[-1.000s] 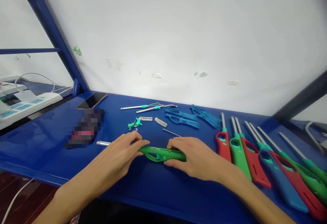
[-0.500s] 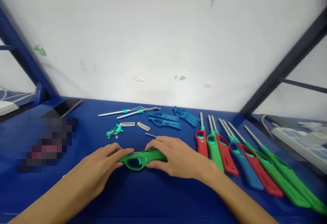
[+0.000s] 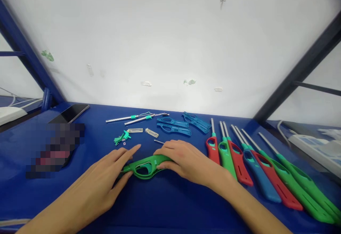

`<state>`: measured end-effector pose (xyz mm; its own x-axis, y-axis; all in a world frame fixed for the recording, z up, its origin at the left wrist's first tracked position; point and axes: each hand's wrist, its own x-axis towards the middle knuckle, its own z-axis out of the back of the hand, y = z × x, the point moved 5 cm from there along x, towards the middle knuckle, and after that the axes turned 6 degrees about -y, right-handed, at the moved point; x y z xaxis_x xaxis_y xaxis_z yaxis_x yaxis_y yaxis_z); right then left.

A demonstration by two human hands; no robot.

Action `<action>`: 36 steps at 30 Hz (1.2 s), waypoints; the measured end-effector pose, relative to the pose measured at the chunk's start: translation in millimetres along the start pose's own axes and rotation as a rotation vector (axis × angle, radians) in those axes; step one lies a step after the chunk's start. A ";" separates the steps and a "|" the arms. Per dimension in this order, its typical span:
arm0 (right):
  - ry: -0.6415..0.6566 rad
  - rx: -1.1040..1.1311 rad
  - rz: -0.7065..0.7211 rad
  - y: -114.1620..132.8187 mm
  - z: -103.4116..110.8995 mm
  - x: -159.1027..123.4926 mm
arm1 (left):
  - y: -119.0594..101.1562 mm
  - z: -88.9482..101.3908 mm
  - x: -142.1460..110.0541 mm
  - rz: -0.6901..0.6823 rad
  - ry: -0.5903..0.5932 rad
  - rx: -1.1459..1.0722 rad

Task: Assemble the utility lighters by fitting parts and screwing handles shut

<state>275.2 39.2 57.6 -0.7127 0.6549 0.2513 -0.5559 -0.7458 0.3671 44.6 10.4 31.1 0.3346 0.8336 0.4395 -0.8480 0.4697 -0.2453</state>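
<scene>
A green lighter body point(image 3: 145, 168) with a finger loop lies on the blue bench point(image 3: 165, 205) in front of me. My right hand point(image 3: 183, 161) has its fingers curled over the lighter's right end and grips it. My left hand point(image 3: 106, 177) rests at the lighter's left end. Its fingers are stretched out flat over the tip, with the thumb just below. A thin metal pin point(image 3: 159, 142) lies just behind my right fingertips.
Behind lie small green parts point(image 3: 121, 138), two metal clips point(image 3: 134, 130), metal tubes point(image 3: 133, 117) and blue shell halves point(image 3: 174, 125). Several assembled lighters point(image 3: 239, 155) are lined up at right. A phone point(image 3: 70, 113) and a blurred object point(image 3: 54, 148) sit left, a power strip point(image 3: 317, 148) far right.
My left fingers have straightened from a curled hold on the lighter's left end. The lighter's right end now sits slightly higher. The view swung right, then back a little.
</scene>
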 end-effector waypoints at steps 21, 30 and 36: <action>-0.201 0.155 -0.239 -13.6 -5.6 2.3 | -15.8 -12.8 1.6 0.042 0.191 -0.121; -0.125 0.110 -0.140 -6.2 -24.4 3.8 | -18.4 -15.1 3.6 0.086 0.178 -0.111; -0.089 0.110 -0.119 -2.9 -23.0 4.0 | -19.5 -13.8 6.9 0.117 0.178 -0.177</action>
<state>264.1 41.2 37.0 -0.6008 0.7499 0.2769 -0.5806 -0.6474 0.4937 69.1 11.0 27.0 0.3185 0.9159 0.2441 -0.8053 0.3973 -0.4401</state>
